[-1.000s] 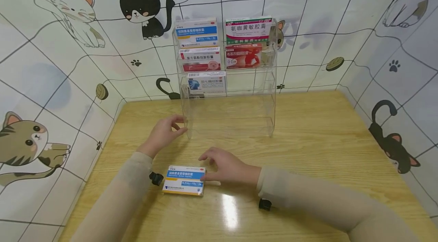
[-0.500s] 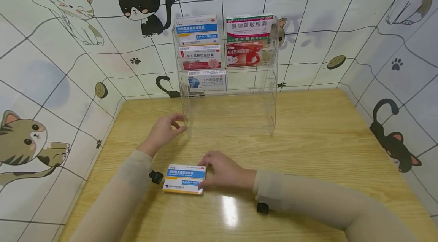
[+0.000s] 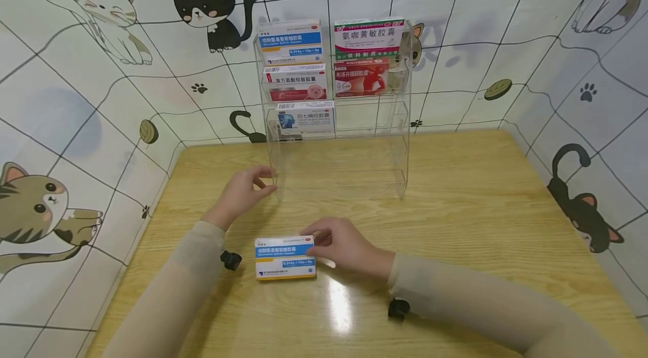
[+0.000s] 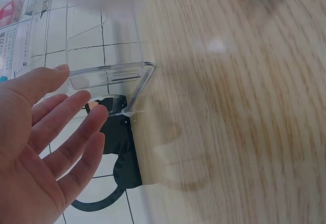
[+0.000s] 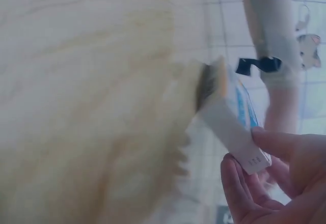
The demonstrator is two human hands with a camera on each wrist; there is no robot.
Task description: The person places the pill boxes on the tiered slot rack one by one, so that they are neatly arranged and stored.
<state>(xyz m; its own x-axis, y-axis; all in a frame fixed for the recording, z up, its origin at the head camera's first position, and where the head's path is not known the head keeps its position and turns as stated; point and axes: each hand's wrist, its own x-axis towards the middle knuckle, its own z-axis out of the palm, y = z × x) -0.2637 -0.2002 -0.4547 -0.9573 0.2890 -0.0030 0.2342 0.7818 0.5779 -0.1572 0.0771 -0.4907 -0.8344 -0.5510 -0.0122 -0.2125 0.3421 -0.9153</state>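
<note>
In the head view, my right hand (image 3: 346,248) grips a blue, white and yellow medicine box (image 3: 284,268) by its right end, thumb on the printed face. The right wrist view shows that box (image 5: 232,127) tilted, its white side toward the camera, between my thumb and fingers. My left hand (image 3: 243,193) is at the lower left side of a clear acrylic display rack (image 3: 340,137). From the left wrist, the thumb tip meets the rack's clear edge (image 4: 112,70), while the other fingers (image 4: 76,142) are spread and relaxed.
On the rack's upper tiers stand a matching blue-white box (image 3: 291,45), a green-pink box (image 3: 369,40), a red-white box (image 3: 296,85), a red box (image 3: 360,77) and a grey-white box (image 3: 306,120). Cat-print walls (image 3: 455,88) enclose the wooden table (image 3: 466,206) behind and at both sides.
My right hand has taken hold of the box's right end, raised and tilted it off the table and shifted it slightly right. My left hand stays by the rack.
</note>
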